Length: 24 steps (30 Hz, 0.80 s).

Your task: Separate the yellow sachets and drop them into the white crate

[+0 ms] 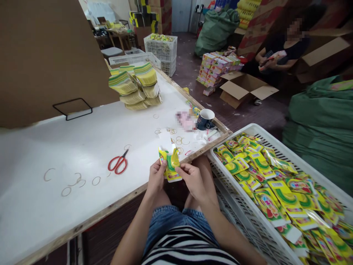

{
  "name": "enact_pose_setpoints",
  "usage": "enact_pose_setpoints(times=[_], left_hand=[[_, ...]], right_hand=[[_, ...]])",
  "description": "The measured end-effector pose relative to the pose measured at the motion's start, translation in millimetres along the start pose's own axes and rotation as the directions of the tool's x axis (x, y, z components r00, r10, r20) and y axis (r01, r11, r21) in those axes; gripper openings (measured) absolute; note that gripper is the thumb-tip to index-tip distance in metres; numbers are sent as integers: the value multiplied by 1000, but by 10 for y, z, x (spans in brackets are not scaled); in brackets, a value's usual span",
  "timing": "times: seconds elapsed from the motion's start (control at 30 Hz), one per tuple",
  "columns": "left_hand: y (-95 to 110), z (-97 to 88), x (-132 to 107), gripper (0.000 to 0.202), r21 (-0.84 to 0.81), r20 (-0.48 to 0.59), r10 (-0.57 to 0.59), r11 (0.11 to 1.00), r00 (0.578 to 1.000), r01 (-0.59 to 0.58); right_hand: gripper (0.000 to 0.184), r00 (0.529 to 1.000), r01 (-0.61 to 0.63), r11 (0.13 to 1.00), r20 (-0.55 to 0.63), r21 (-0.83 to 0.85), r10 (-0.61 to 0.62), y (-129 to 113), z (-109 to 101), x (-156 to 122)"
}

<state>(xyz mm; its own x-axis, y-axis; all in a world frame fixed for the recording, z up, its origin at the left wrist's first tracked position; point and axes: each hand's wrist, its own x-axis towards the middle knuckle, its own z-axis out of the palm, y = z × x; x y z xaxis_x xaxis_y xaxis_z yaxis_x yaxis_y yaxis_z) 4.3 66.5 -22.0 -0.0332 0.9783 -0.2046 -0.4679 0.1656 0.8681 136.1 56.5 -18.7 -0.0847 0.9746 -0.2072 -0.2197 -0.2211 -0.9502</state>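
Observation:
Between my two hands is a small yellow and green printed cardboard box (171,162), its white flaps standing up at the top. My left hand (157,175) pinches its left side, and my right hand (192,177) grips the lower right edge with thumb and fingers. The box is over the front edge of the white table (91,147). Red-handled scissors (118,163) lie on the table to the left, with several loose rubber bands (96,180) around them. Beyond them are stacks of flat yellow-green cartons (138,84).
A white plastic crate (252,129) full of yellow packets stands at my right. A dark mug (205,119) sits near the table's corner. Further off are an open cardboard box (234,90), green sacks (320,129) and a seated person (286,48) holding a pink package.

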Motion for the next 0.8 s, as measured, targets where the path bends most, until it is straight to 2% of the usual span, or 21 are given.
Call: enact_pose_setpoints(times=[0.1, 0.17, 0.27, 0.37, 0.47, 0.53, 0.63, 0.7, 0.8], left_hand=[[-9, 13, -7, 45, 98, -39, 60, 994, 997, -56], [30, 31, -38, 53, 177, -45, 117, 978, 992, -108], [122, 59, -111, 69, 267, -11, 154, 953, 988, -146], [205, 62, -182, 66, 301, 105, 93, 946, 990, -121], [265, 32, -234, 57, 281, 221, 13, 957, 975, -77], [289, 8, -267, 50, 245, 279, -39, 969, 959, -32], [302, -12, -318, 42, 223, 336, -106, 974, 936, 31], [295, -9, -345, 47, 207, 350, -124, 977, 928, 53], [277, 0, -356, 77, 161, 365, -135, 984, 921, 80]], right_hand=[[30, 994, 65, 987, -73, -144, -76, -1, 15, -13], [28, 984, 111, 965, -108, -239, -140, 21, -3, -14], [24, 974, 170, 933, -90, -317, -208, 18, -59, -24], [37, 970, 232, 919, 12, -319, -241, -91, -123, -53], [50, 967, 250, 922, 120, -296, -224, -247, -191, -69], [44, 957, 265, 926, 191, -271, -218, -313, -247, -56], [26, 935, 294, 917, 281, -269, -217, -332, -336, -10], [22, 929, 315, 897, 295, -309, -224, -317, -378, 18], [24, 919, 374, 846, 276, -381, -282, -280, -393, 31]])
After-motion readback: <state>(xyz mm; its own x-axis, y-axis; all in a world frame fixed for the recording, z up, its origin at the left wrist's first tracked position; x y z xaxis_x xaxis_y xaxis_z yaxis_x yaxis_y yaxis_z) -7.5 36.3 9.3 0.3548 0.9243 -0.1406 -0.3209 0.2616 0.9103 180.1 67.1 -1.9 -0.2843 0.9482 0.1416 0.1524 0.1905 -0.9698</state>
